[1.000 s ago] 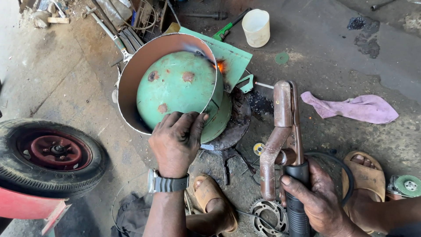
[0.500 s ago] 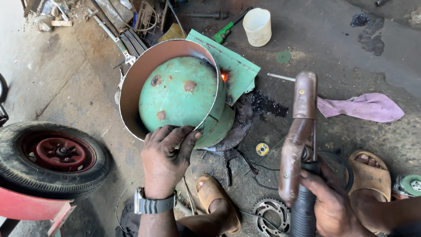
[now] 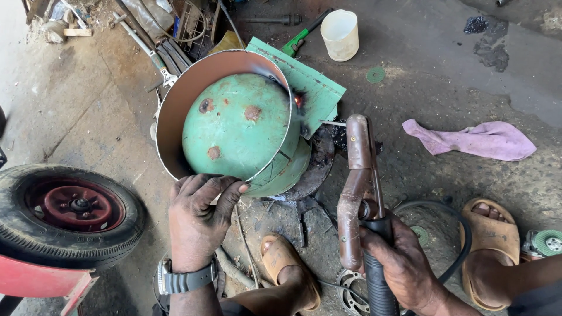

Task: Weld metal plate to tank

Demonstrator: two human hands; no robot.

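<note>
A rusty-spotted green metal dome (image 3: 237,134) lies on the ground inside a wide sheet-metal ring (image 3: 175,111). My left hand (image 3: 199,219), with a wristwatch, rests its fingers on the near rim of the ring. My right hand (image 3: 398,266) grips the black handle of a rusty welding electrode holder (image 3: 356,187), which points away from me to the right of the dome. A small glowing red spot (image 3: 299,100) shows at the ring's far right edge, beside a green metal sheet (image 3: 304,82).
A wheel with a red hub (image 3: 70,213) lies at left. A white plastic cup (image 3: 340,34) stands at the back. A pink rag (image 3: 477,140) lies at right. My sandalled feet (image 3: 293,269) and a cable (image 3: 451,234) are near me. Tools and scrap sit at top left.
The electrode holder has swung left and away from me, closer to the dome. My left hand has shifted slightly on the ring's near rim. The view has drifted.
</note>
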